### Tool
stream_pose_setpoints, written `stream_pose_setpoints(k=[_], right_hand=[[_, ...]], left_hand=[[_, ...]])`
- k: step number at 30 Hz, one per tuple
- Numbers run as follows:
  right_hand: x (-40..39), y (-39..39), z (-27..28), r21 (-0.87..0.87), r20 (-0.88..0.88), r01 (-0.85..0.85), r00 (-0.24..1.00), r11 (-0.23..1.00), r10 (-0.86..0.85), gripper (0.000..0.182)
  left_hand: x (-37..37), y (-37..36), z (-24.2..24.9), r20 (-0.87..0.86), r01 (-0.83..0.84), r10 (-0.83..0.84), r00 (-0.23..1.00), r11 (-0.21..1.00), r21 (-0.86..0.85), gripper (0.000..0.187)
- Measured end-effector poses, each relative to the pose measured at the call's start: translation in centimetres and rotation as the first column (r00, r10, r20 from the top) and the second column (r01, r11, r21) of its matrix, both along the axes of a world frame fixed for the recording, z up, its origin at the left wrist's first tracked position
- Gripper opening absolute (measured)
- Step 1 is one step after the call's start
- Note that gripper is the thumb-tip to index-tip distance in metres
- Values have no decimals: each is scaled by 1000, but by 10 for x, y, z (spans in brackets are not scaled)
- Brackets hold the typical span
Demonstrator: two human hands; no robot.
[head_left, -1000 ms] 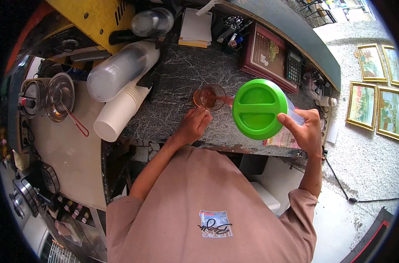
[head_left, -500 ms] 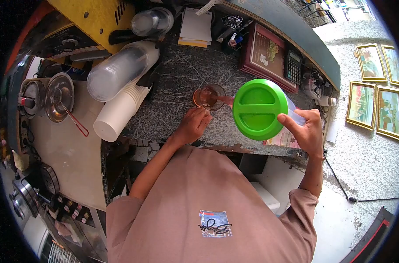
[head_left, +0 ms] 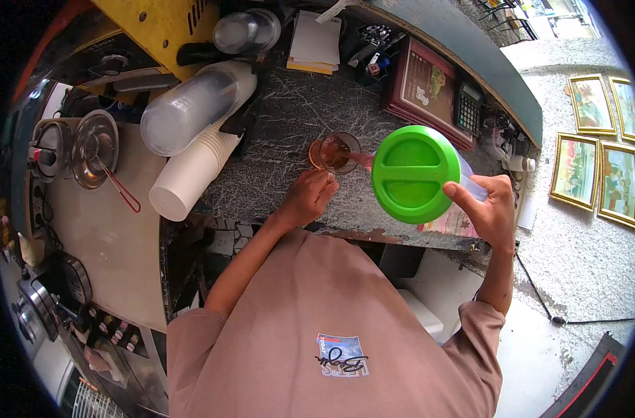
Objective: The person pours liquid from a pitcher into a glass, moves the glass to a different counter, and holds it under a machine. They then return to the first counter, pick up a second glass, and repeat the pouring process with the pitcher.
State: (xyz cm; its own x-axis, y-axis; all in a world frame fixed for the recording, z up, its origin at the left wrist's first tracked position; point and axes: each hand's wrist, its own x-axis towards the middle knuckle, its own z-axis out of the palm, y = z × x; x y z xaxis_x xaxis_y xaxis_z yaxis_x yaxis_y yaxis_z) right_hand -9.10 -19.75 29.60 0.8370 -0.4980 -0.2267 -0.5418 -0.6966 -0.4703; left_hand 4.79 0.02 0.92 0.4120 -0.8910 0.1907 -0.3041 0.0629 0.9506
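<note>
My right hand [head_left: 490,205] is wrapped round the side of a pitcher, its thumb against the bright green lid [head_left: 415,174]. The pitcher is tilted to the left, and reddish liquid [head_left: 361,161] runs from its spout into a clear glass mug [head_left: 340,153]. Some reddish-brown drink shows inside the mug, though its level is hard to judge. My left hand [head_left: 308,198] is closed at the mug's near side, seemingly on the handle, which the fingers mostly hide. Both vessels are over the dark, scratched counter [head_left: 282,118].
Stacked white cups [head_left: 188,177] and clear plastic cups [head_left: 181,115] lie to the left. Metal strainers [head_left: 94,150] rest farther left. Behind are a paper pad [head_left: 315,42], dark red menus [head_left: 425,94] and a calculator [head_left: 467,108]. A patterned paper [head_left: 453,221] lies below the pitcher.
The drink in the mug looks slightly fuller as the liquid keeps flowing. Both hands and the pitcher stay almost in place, and the view shifts a little.
</note>
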Motion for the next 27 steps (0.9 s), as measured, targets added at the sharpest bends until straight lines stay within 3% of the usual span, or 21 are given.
stream_pose_setpoints(k=[27], right_hand=[[3, 1, 0, -46, 25, -53, 998, 998, 54, 41]], left_hand=[[0, -1, -2, -11, -3, 3, 1000, 1000, -24, 19]])
